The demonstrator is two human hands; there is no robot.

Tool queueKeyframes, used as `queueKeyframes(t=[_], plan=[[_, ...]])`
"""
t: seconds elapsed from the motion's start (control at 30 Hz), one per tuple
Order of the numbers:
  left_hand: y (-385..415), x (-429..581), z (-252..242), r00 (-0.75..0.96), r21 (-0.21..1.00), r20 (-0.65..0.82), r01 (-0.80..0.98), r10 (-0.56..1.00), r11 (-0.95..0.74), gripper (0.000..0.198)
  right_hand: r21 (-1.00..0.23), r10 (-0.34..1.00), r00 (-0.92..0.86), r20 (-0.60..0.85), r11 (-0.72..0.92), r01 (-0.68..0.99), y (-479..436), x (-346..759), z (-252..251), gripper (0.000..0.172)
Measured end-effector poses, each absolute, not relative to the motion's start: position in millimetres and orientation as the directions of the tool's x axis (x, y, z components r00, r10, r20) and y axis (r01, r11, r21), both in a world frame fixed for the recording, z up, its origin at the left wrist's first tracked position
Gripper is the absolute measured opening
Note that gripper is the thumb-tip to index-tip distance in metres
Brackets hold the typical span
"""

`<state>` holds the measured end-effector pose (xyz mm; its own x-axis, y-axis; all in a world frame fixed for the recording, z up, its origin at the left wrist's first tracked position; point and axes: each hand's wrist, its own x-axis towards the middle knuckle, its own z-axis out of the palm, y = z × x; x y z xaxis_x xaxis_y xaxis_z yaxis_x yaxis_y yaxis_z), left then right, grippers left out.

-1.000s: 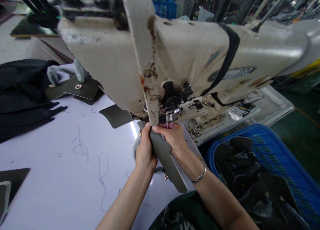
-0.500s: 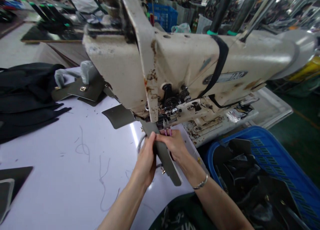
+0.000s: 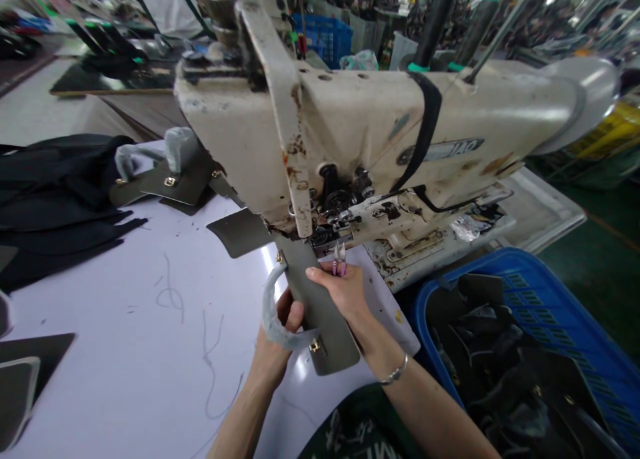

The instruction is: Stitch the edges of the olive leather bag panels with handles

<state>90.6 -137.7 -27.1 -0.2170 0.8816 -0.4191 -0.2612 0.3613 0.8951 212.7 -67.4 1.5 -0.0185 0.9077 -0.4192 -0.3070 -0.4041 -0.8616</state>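
Observation:
A dark olive-grey bag panel [image 3: 323,312] lies under the sewing machine [image 3: 235,146], its far end hidden by the machine head. Fixed to it by gold-coloured metal fittings is a curved handle [image 3: 273,306] in clear plastic wrap. My left hand [image 3: 275,346] is closed on the panel's left edge, thumb up, partly behind the handle. On the right edge my right hand [image 3: 343,292] pinches the panel, thumb on top. Small thread snips [image 3: 340,259] with pink grips stick up from that same hand, blades pointing away from me.
At right, a blue basket [image 3: 425,306] holds several dark panels. More panels with a wrapped handle [image 3: 177,186] lie left of the machine, beside black fabric pieces [image 3: 55,199]. Loose threads are scattered over the white table [image 3: 150,366]. Another dark piece [image 3: 45,352] lies at the left edge.
The panel has turned from nearly edge-on to face up, bringing the wrapped handle into view on its left. My left hand has moved down and left, away from my right thumb.

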Motion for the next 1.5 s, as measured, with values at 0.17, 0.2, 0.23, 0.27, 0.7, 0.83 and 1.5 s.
queueKeyframes(t=[0.17,0.2,0.23,0.27,0.7,0.83,1.5], plan=[[-119,107,-28,-0.069,0.739,-0.57,-0.479,0.819,0.474,0.061,-0.96,0.957,0.085,-0.278,-0.278,-0.004,-66,216,-7,0.025],[-116,108,-30,-0.085,0.735,-0.573,-0.494,0.815,0.465,0.061,-0.961,0.958,0.084,-0.275,-0.277,0.021,-66,218,-8,0.026],[-114,108,-31,-0.106,0.737,-0.567,-0.507,0.817,0.446,0.061,-0.957,0.956,0.068,-0.285,-0.287,0.027,-67,220,-10,0.027],[-113,107,-33,-0.119,0.741,-0.559,-0.515,0.821,0.43,0.061,-0.952,0.952,0.046,-0.303,-0.304,0.021,-67,222,-10,0.027],[-112,108,-24,-0.193,0.744,-0.592,-0.505,0.783,0.438,0.065,-0.968,0.949,-0.24,-0.204,-0.16,0.192,-53,263,-7,0.029],[-115,114,-10,-0.186,0.672,-0.66,-0.58,0.728,0.462,0.058,-0.97,0.938,-0.253,-0.237,-0.242,0.012,-51,260,-5,0.026],[-83,111,16,-0.262,0.668,-0.669,-0.621,0.695,0.41,0.051,-0.935,0.954,-0.131,-0.27,-0.293,-0.202,-28,230,-9,0.028]])
